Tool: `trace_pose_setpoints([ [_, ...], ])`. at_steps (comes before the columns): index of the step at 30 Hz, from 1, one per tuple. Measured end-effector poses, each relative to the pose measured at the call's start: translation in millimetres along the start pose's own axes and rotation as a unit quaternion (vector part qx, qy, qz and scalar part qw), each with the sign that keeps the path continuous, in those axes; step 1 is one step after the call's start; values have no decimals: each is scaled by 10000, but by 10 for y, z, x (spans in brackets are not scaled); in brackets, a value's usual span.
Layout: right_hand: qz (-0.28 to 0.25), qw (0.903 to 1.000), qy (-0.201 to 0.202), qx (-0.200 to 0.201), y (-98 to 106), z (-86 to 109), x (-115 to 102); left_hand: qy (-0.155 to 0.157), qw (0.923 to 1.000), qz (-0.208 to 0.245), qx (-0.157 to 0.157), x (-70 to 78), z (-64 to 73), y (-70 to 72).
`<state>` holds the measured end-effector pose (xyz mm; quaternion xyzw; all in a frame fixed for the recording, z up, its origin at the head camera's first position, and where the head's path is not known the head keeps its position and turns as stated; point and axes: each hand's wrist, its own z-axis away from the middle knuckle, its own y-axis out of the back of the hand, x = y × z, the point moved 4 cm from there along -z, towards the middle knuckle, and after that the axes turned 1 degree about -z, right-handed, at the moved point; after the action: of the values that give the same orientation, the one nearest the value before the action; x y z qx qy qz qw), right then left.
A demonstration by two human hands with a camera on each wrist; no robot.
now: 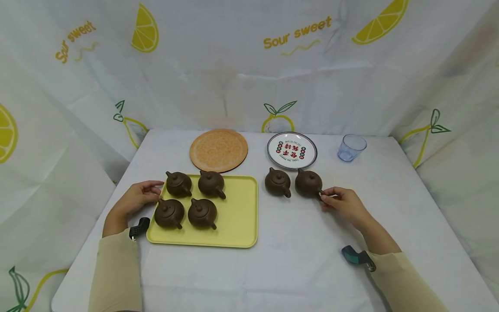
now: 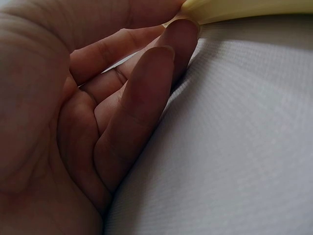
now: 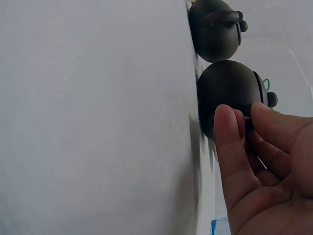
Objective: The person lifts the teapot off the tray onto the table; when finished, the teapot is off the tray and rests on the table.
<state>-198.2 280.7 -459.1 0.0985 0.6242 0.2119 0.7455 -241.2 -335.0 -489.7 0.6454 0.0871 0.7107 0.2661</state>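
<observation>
Near the right, my right hand [image 1: 345,206] pinches the handle of a brown teapot [image 1: 308,183] between thumb and fingers. In the right wrist view the teapot's round body [image 3: 227,88] sits upright just past the fingertips. A second brown teapot [image 1: 277,182] stands to its left. My left hand [image 1: 136,197] lies by the left edge of a yellow tray [image 1: 238,216], its fingers loosely bent. The left wrist view shows a fingertip touching the tray's rim [image 2: 234,11]. Several matching teapots [image 1: 202,213] stand in two rows on the tray's left part.
Behind the tray lies a round orange-brown mat [image 1: 218,150], partly against the tray's back edge. A white plate with printed characters [image 1: 292,150] is behind the two teapots. A bluish clear glass [image 1: 351,148] stands farther right. White cloth [image 1: 296,268] covers the table.
</observation>
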Motion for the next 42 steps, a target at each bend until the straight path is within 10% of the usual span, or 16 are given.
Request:
trace_pose_setpoints([
  [24, 496, 9968, 352, 511, -1, 148, -178, -32, 10000, -63, -12, -30, 11, -5],
  [42, -85, 9826, 1431, -1178, -1572, 16, -939, -27, 10000, -35, -12, 12, 7, 3],
])
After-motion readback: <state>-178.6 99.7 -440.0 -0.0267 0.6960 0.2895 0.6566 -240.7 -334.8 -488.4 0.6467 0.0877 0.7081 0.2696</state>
